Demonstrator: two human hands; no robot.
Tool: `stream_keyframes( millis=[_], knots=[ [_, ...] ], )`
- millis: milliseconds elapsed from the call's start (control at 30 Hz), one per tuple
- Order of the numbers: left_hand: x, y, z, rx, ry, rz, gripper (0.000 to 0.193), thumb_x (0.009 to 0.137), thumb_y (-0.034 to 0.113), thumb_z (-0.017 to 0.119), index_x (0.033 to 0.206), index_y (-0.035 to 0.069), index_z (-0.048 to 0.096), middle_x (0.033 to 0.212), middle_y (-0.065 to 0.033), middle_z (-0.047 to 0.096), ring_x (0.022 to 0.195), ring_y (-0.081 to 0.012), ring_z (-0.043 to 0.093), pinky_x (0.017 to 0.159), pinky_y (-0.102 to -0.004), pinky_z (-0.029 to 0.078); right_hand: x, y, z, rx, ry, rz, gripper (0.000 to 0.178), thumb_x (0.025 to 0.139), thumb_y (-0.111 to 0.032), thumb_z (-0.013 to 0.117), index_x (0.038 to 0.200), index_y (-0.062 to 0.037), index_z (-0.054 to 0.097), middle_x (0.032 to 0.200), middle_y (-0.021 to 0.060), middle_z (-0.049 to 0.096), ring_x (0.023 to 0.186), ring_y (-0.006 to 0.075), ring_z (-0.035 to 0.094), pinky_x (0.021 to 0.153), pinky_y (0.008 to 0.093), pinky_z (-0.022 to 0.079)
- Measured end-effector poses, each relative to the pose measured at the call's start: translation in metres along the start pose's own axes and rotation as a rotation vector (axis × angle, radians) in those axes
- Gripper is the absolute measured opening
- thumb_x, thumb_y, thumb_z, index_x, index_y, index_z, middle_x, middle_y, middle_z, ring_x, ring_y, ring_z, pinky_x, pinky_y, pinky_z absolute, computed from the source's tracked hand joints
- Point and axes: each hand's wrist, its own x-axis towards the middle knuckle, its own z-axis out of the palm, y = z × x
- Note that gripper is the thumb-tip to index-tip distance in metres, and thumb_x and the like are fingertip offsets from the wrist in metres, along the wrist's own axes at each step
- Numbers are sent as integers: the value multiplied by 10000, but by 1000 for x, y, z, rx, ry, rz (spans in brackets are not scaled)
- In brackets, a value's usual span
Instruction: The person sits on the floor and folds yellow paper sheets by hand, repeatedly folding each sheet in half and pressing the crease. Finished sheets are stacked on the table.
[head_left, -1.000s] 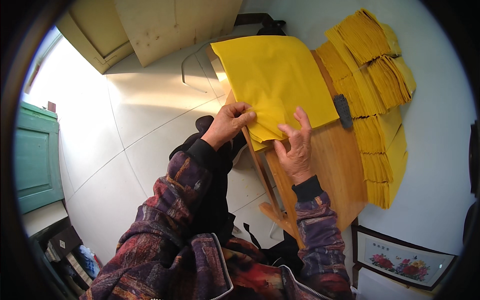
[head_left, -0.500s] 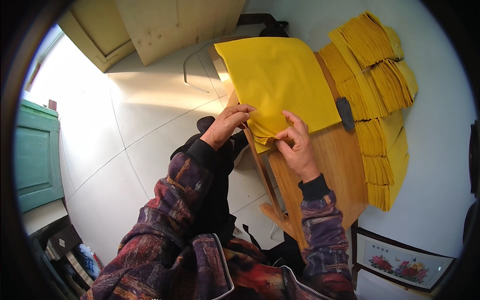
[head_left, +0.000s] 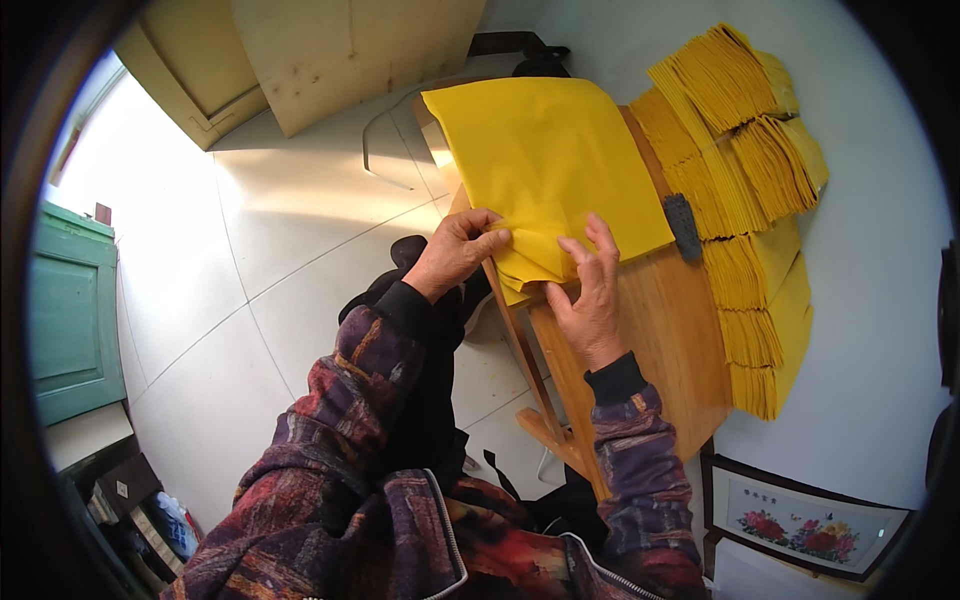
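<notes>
A wooden desk (head_left: 660, 330) stands by a pale wall (head_left: 870, 270), with yellow sheets (head_left: 560, 150) lying across it, ruffled at their near edge. The left hand (head_left: 450, 258) pinches them near the left corner; the right hand (head_left: 592, 312) has its fingers parted at that edge. A light left pinch and a gentle right thumb should best keep the thin layers uncreased.

The sheets (head_left: 560, 150) are spread on the table (head_left: 665, 335), with the left hand (head_left: 462, 250) placed at their near-left corner and the right hand (head_left: 588, 300) at their near edge. A block (head_left: 683, 227) is set between sheets and bundles (head_left: 745, 290), which are ranged rightward beside the wall (head_left: 865, 260).
</notes>
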Motion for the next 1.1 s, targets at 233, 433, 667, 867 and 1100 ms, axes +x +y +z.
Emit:
stream_keyframes(
  millis=[233, 433, 667, 867, 1100],
  knots=[
    [0, -2, 0, -6, 19, -5, 194, 911, 177, 622, 953, -13, 631, 839, 19, 606, 790, -79, 536, 742, -235, 454, -2, 3, 4, -181, 6, -220, 300, 702, 25, 685, 972, -79, 603, 1367, 155, 412, 1265, 359, 379, 1039, 431, 355],
    [-1, 1, -2, -38, -20, 7, 195, 913, 196, 602, 963, 10, 633, 850, 23, 607, 787, -77, 526, 731, -217, 434, 5, 3, -2, 3, -144, -50, 120, 732, 35, 644, 805, -49, 600, 1325, 131, 484, 1257, 351, 389, 1020, 411, 364],
    [-6, 20, -12, -56, -98, -100, 266, 825, 107, 532, 1063, 24, 616, 948, 15, 607, 848, -76, 516, 771, -220, 413, 11, 7, -3, 179, -225, 107, 137, 740, 54, 625, 798, -45, 549, 1350, 120, 467, 1245, 310, 406, 970, 356, 416],
    [-4, 12, -5, -115, -90, -62, 252, 832, 54, 548, 1067, 0, 622, 947, 4, 621, 877, -87, 555, 814, -234, 445, 9, 11, -2, 218, -240, 119, 159, 744, 48, 631, 846, -43, 549, 1362, 129, 450, 1247, 311, 406, 978, 355, 416],
    [0, 0, 0, -30, -19, 16, 184, 906, 151, 619, 989, -14, 626, 876, 9, 622, 818, -74, 554, 766, -228, 459, -1, 0, 2, -39, 13, -27, 400, 697, 22, 697, 1048, -92, 543, 1384, 172, 372, 1245, 363, 393, 1026, 419, 362]
  ],
)
